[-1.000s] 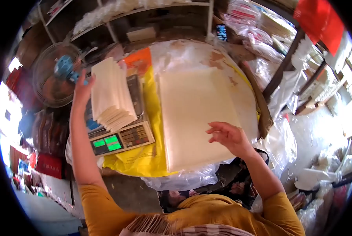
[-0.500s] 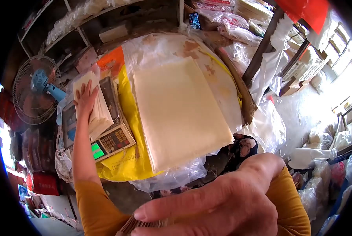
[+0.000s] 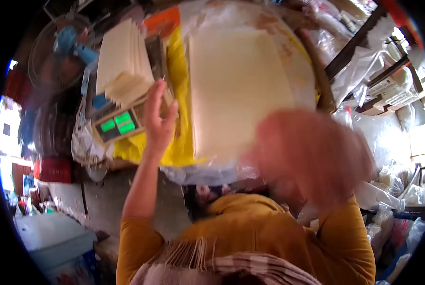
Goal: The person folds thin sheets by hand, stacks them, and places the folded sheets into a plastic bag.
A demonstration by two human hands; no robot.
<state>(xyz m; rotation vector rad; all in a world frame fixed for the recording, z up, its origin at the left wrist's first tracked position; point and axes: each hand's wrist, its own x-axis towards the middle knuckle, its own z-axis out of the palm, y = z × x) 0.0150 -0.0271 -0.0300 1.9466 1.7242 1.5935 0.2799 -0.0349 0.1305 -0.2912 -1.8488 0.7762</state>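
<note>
My left hand (image 3: 159, 121) is raised in front of the digital scale (image 3: 141, 115), its fingers apart and nothing in them. On the scale rests a pile of cream folded sheets (image 3: 124, 61), with their near ends fanned out. Green digits glow on the scale's display (image 3: 118, 123). My right hand (image 3: 312, 154) is smeared by motion over the near right corner of a large flat stack of cream sheets (image 3: 236, 90). Its fingers cannot be made out, nor whether it touches the stack.
Yellow plastic sheeting (image 3: 177, 85) lies between the scale and the large stack. A fan (image 3: 67, 42) stands at the far left. Clear plastic bags (image 3: 359, 66) hang and lie to the right. At lower left is a pale box (image 3: 51, 232).
My left hand has come off the folded sheets and drawn back toward me. My right hand has moved from close to the camera out over the large stack. The view has shifted.
</note>
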